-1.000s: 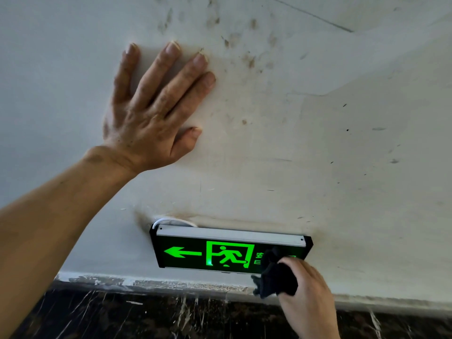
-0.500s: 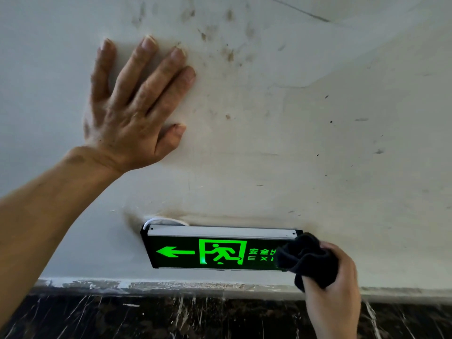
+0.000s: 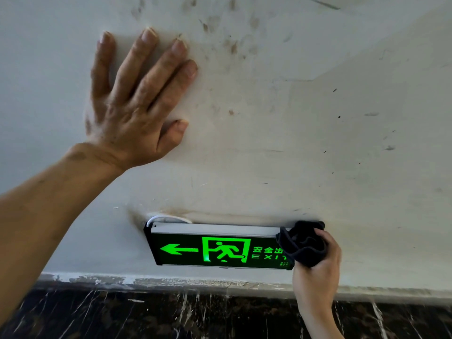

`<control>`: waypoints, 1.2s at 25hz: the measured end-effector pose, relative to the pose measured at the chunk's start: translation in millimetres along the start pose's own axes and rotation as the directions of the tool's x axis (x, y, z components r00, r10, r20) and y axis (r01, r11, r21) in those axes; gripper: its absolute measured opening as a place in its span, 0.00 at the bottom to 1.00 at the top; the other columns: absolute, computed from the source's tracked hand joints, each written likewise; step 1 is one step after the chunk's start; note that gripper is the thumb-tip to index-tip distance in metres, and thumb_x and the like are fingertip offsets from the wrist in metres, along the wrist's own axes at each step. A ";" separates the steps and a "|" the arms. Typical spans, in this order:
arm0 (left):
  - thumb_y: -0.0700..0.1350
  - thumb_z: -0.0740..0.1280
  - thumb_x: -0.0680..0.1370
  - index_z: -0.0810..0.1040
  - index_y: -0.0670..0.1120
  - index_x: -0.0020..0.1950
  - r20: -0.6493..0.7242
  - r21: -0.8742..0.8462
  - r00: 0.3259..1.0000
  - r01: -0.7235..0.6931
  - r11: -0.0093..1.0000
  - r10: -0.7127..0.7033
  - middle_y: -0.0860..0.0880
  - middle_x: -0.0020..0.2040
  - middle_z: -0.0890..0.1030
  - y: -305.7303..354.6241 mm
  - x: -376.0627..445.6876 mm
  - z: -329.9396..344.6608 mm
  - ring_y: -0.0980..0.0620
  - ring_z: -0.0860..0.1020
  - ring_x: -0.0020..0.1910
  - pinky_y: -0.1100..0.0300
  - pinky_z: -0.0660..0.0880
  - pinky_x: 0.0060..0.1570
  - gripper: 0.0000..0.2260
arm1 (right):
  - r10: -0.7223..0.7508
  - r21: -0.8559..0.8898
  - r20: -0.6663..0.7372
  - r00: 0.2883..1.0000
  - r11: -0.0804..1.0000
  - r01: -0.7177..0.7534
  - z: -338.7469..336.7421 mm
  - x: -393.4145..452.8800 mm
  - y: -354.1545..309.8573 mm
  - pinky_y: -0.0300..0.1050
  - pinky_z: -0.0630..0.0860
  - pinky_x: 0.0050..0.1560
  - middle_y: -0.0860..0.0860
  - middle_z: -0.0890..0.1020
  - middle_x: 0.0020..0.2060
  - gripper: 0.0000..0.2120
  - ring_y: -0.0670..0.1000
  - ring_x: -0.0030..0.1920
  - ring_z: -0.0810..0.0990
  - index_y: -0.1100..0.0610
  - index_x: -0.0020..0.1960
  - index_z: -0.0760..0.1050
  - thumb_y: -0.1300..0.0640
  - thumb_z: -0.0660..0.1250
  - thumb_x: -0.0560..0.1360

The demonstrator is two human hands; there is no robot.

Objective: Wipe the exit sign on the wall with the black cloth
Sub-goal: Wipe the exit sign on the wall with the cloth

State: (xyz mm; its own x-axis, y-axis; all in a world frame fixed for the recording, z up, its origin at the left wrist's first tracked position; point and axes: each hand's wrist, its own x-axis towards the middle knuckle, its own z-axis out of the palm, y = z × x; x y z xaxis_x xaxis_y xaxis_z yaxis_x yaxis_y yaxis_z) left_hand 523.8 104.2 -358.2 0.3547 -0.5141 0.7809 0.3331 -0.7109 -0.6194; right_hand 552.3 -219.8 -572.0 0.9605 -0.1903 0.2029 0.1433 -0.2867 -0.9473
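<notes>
The exit sign [image 3: 215, 248] is a black box with a silver top strip, fixed low on the white wall. It glows green with a left arrow, a running figure and the word EXIT. My right hand [image 3: 318, 272] grips a bunched black cloth [image 3: 303, 243] and presses it on the sign's right end, hiding the last letters. My left hand [image 3: 132, 101] lies flat on the wall above and left of the sign, fingers spread, holding nothing.
The white wall [image 3: 318, 143] is scuffed, with brown smudges at the top and a dark stain by the sign's upper left corner. A white cable [image 3: 168, 217] loops behind the sign. A dark marble skirting [image 3: 171, 314] runs along the bottom.
My right hand has carried the cloth rightward along the sign's face and up to its right end. The EXIT letters have come into sight. My left hand has stayed flat on the wall.
</notes>
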 end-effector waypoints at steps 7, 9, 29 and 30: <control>0.57 0.56 0.79 0.61 0.43 0.79 0.015 -0.003 1.000 0.006 1.000 -0.006 0.44 0.76 0.63 1.7 -1.0 -1.9 0.38 0.62 0.75 0.32 0.60 0.68 0.31 | 0.230 0.190 -0.012 0.973 0.956 -0.223 2.0 -1.2 17.4 0.47 0.80 0.46 0.40 0.80 0.49 0.30 0.41 0.47 0.80 0.36 0.52 0.73 0.71 0.70 0.68; 0.57 0.56 0.79 0.61 0.43 0.79 0.017 -0.005 1.000 0.006 1.000 -0.006 0.44 0.76 0.63 1.2 -0.7 -1.9 0.38 0.61 0.75 0.32 0.60 0.69 0.31 | 0.275 0.204 0.039 0.961 0.939 -0.277 1.1 -3.1 22.7 0.48 0.83 0.42 0.42 0.80 0.48 0.26 0.45 0.45 0.82 0.37 0.51 0.74 0.68 0.71 0.69; 0.54 0.55 0.80 0.61 0.43 0.79 0.018 0.010 1.000 -0.005 1.000 0.005 0.44 0.77 0.63 0.9 -0.8 -0.6 0.37 0.63 0.74 0.31 0.61 0.68 0.29 | 0.841 0.049 0.247 0.481 0.485 -0.873 -14.0 -6.0 59.6 0.63 0.75 0.54 0.59 0.78 0.48 0.13 0.63 0.51 0.77 0.57 0.53 0.74 0.65 0.71 0.70; 0.54 0.54 0.80 0.61 0.43 0.79 0.018 0.010 1.000 -0.005 1.000 0.005 0.44 0.77 0.64 1.6 -0.8 -0.3 0.37 0.63 0.74 0.31 0.60 0.68 0.29 | 0.852 0.177 0.316 0.417 0.379 -0.908 -11.8 -10.5 59.5 0.64 0.75 0.53 0.60 0.77 0.51 0.14 0.64 0.53 0.75 0.56 0.55 0.73 0.66 0.70 0.71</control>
State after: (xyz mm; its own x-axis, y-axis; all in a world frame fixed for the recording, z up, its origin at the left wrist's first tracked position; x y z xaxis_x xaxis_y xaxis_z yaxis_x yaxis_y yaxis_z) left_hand 523.8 103.4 -359.8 0.3722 -0.5091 0.7761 0.3397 -0.7034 -0.6244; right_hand 547.9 -245.9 -627.6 0.5981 -0.0271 -0.8010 -0.7760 0.2301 -0.5872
